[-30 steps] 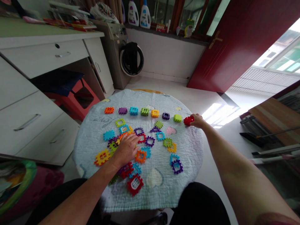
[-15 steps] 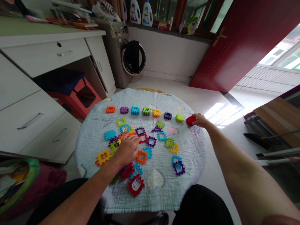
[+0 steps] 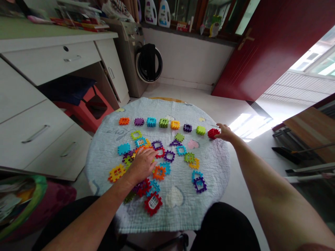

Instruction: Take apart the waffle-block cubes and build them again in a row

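Observation:
A red stack of plastic building tiles (image 3: 213, 133) stands at the right end of a row along the table's far side. Beside it, my right hand (image 3: 225, 133) has its fingers apart, the fingertips at the stack's right edge. Over the loose pile in the middle lies my left hand (image 3: 142, 163), palm down and fingers stretched out, hiding some pieces. Around it are an orange window tile (image 3: 159, 172), a red frame tile (image 3: 159, 152), a yellow tile (image 3: 116, 173) and a blue tile (image 3: 124, 149). The row also holds a lime green stack (image 3: 201, 130) and a dark purple stack (image 3: 187, 128).
A pale patterned cloth (image 3: 175, 216) covers the round table. Purple and blue frame tiles (image 3: 200, 185) lie at its right. White drawers (image 3: 36, 136) and a red stool (image 3: 96, 108) stand left, a washing machine (image 3: 131, 59) with its door ajar behind, a bin (image 3: 39, 205) lower left.
My right hand has loosened its fingers from the red stack and drawn slightly right, leaving the stack on the cloth. My left hand stays over the pile.

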Available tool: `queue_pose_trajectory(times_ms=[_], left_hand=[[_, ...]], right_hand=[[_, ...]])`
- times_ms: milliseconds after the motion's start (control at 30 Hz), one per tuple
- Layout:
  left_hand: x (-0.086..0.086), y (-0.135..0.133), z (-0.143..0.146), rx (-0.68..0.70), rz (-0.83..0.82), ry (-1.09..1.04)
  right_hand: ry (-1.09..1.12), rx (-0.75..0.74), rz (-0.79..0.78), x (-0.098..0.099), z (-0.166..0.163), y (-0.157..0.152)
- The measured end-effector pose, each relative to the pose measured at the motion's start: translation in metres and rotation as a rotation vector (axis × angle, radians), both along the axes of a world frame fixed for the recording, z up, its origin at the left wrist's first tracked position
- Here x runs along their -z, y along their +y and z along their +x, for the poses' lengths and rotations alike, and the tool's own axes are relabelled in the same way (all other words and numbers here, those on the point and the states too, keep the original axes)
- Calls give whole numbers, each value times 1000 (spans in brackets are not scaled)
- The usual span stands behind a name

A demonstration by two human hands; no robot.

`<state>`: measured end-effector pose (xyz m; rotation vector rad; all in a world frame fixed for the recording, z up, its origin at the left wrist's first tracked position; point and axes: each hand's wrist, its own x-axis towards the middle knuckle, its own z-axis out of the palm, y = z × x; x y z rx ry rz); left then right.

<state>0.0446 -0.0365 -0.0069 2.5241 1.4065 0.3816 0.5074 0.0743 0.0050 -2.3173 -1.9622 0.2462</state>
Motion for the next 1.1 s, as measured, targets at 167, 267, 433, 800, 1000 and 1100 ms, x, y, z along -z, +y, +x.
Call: queue_pose_trajectory(times_ms=[167,267,433,800,1000,1100], left_hand=[[-2,1,-2,8,20,7],[-3,3,-4,11,40,18],[-5,11,-13,-40,74,26],[-10,18,-33,-195,-5,184],[-7,19,-40,-228,-99,194],[-7,21,-45,-238,-102,176]], right_hand=[[145,31,153,-17,-28,-32],[234,-55,172,-28,-65,-57],[357,-310,78,-45,-139,-107],[264,-472,-274,-8,-233,-173],[167,-481,-276,1,-245,-153],[141,-500,-296,3,-248,-149]])
